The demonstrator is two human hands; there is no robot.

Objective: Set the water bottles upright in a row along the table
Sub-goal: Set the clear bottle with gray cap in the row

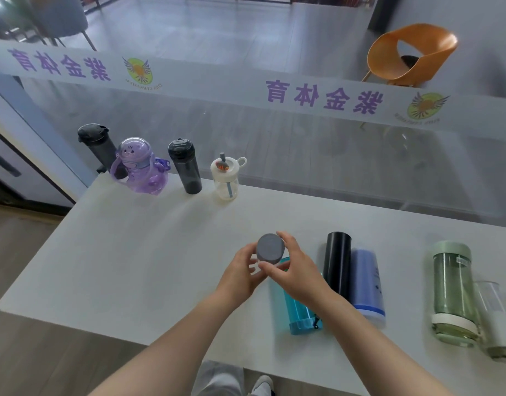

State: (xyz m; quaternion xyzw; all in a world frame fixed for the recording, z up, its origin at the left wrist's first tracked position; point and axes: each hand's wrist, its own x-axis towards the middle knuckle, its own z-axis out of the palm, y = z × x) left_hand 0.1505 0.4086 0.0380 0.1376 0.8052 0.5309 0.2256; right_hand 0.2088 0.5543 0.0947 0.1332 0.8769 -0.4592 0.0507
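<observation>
Both hands hold a bottle with a grey lid (270, 247) above the white table (148, 252). My left hand (243, 272) grips it from the left, my right hand (294, 270) from the right; its body is mostly hidden by my fingers. Along the far edge stand a dark bottle (98, 144), a purple bear bottle (138, 167), a smoky black bottle (186, 167) and a small white straw bottle (226, 178). Lying on the table are a teal bottle (300, 315), a black bottle (337, 261), a blue bottle (367, 284), a green glass bottle (453, 292) and a clear bottle (497, 321).
A glass partition with a white banner (246, 90) runs right behind the table's far edge. An orange chair (411, 55) stands beyond the glass. The table's near edge is close to my legs and shoe (261, 385).
</observation>
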